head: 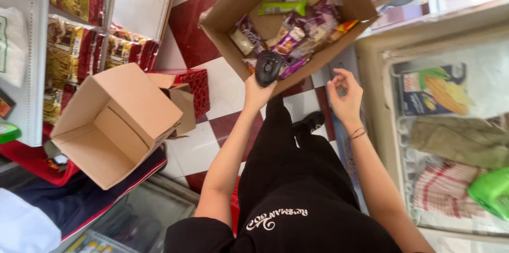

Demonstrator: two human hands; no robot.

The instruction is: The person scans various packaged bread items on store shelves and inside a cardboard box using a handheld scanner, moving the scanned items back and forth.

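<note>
An open cardboard box (233, 6) full of purple and yellow snack packets (313, 19) and one green packet (283, 7) is in front of me, above the checkered floor. My left hand (257, 94) is closed around a black handheld device (268, 67) at the box's near edge. My right hand (345, 99) is just below the same edge, fingers spread and curled with nothing in them. I cannot tell whether it touches the box.
An empty cardboard box (114, 125) lies tilted at the left beside a red crate (197, 84). Shelves of snack packets (74, 46) line the left side. A glass-topped chest freezer (450, 125) with frozen packs stands at the right.
</note>
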